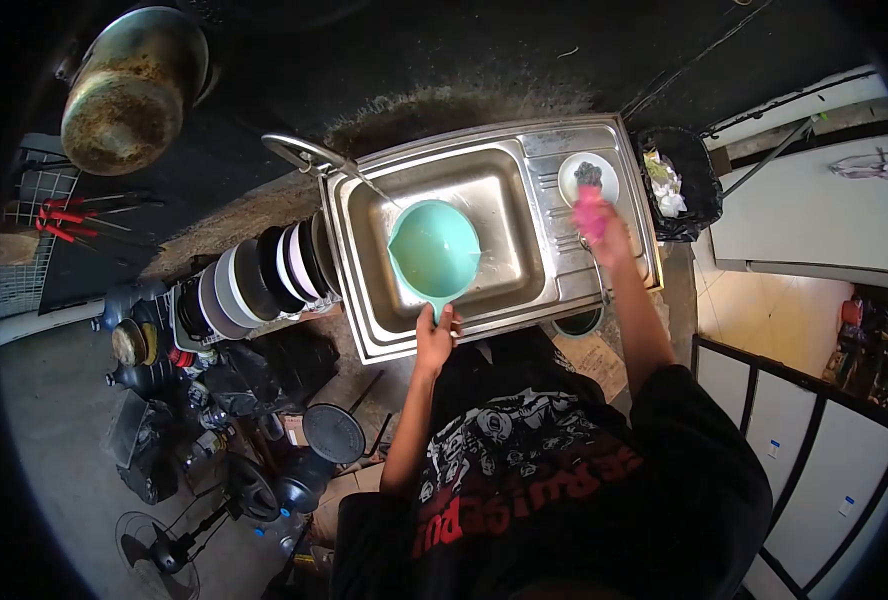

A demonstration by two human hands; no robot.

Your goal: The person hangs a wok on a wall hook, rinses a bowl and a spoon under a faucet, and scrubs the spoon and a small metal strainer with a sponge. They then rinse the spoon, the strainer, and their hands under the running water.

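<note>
Over the sink (524, 285):
Left hand (435, 337): fingers clamped on the teal scoop's (434, 248) handle.
Right hand (604, 235): fingers wrapped round a pink sponge (590, 212), just below the plate (571, 180).

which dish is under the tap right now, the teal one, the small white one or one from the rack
The teal bowl, held by its handle in the left hand over the sink. The small white dish sits on the drainboard; the racked plates stand outside, left.
</note>
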